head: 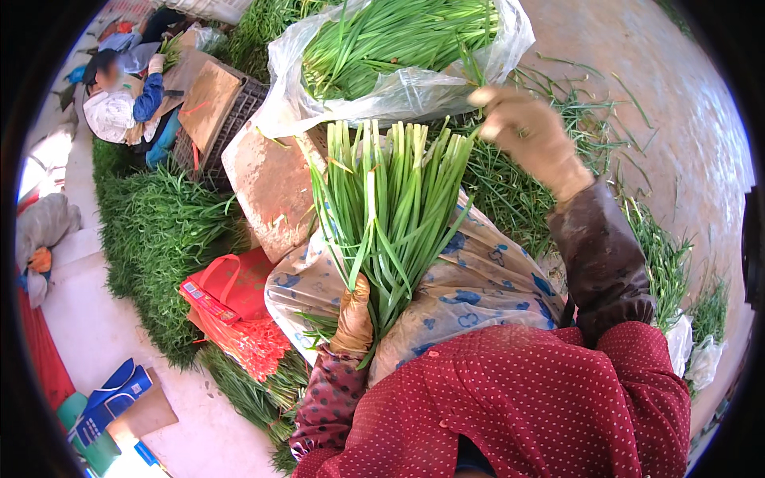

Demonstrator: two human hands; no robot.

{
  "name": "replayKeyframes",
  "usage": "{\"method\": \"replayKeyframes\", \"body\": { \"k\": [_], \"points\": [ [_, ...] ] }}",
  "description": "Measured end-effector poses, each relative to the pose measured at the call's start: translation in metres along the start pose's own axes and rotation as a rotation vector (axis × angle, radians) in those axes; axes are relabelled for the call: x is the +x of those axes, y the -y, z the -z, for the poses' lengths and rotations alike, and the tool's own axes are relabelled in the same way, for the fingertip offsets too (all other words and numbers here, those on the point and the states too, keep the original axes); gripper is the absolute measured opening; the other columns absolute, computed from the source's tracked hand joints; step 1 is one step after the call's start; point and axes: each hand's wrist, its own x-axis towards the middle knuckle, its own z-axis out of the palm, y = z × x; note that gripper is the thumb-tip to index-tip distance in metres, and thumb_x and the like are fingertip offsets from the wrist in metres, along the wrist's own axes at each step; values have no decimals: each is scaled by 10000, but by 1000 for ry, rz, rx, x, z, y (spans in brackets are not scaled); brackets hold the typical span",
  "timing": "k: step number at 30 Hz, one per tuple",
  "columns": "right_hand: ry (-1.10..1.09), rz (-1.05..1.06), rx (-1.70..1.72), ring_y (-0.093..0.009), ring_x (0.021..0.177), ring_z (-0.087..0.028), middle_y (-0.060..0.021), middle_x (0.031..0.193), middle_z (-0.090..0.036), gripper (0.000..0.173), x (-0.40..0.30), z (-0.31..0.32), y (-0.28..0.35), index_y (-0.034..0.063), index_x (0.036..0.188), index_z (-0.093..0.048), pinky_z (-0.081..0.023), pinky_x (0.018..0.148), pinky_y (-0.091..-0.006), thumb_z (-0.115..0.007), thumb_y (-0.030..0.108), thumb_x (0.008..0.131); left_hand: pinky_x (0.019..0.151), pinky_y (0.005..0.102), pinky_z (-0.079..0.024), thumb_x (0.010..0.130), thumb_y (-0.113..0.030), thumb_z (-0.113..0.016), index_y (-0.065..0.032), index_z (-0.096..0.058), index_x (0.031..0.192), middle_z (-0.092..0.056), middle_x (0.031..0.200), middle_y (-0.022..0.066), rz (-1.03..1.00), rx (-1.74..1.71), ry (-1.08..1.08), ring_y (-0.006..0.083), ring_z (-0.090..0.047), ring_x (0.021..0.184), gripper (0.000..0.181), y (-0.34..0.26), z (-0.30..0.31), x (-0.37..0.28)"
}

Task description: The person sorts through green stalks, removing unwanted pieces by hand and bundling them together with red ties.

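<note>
My left hand (352, 313), in a tan glove, grips a fanned bunch of garlic chives (391, 239) by its lower leafy part. The pale cut ends point away from me, above my lap. A translucent plastic sheet (472, 293) with blue prints covers my knees. To the right of the bunch my gloved right hand (532, 134) is raised and blurred, its fingers bent. Whether a thin stalk sits between its fingertips is not clear. Just beyond the bunch, a clear plastic bag (412, 89) lies open around many more chives (394, 48).
Left of my knees are a dirt-stained board (269, 185), a red bag (239, 281) with red ties (263, 349) and heaped chives (167, 233). Loose trimmings (508, 185) cover the floor on the right. A co-worker (119, 101) sits at upper left beside a dark crate (242, 113).
</note>
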Motion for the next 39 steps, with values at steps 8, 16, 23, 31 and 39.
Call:
{"method": "replayKeyframes", "body": {
  "k": [8, 16, 23, 31, 39],
  "points": [
    [140, -331, -673, -280, 1185, -548, -163, 1302, -549, 498, 17, 51, 20, 29, 1202, -592, -437, 970, -374, -716, 238, 767, 811, 354, -518, 921, -502, -571, 6, -568, 1199, -646, 1084, 96, -129, 229, -123, 202, -631, 936, 579, 37, 37, 4],
    [789, -126, -194, -320, 944, -629, -154, 1040, -652, 366, 44, -30, 7, 64, 1069, -662, -479, 814, -412, -681, 314, 802, 813, 353, -525, 948, -536, -496, 5, -558, 1219, -651, 1092, 97, -117, 367, -183, 213, -638, 934, 608, 37, 42, 5],
    [363, -104, -147, -365, 907, -621, -161, 946, -663, 248, 11, -49, -6, 91, 1055, -673, -490, 775, -431, -578, 226, 870, 878, 383, -515, 945, -570, -459, 16, -516, 1270, -626, 1160, 130, 60, 26, -87, 245, -628, 994, 672, 9, 5, 0],
    [82, -374, -154, -174, 811, -659, -120, 1008, -694, 251, 7, -32, -11, 37, 1137, -647, -528, 739, -307, -595, 103, 901, 915, 390, -499, 958, -516, -475, 5, -488, 1306, -605, 1196, 126, 111, -108, -48, 252, -613, 1035, 626, 15, 8, 2],
    [-65, -325, -261, -184, 891, -634, -65, 1048, -675, 209, 23, 40, -36, 108, 1070, -695, -488, 829, -306, -629, 202, 895, 898, 369, -503, 973, -480, -478, 23, -529, 1260, -627, 1155, 120, 97, -92, -32, 233, -620, 1014, 582, 18, 14, 3]
  ]
}}
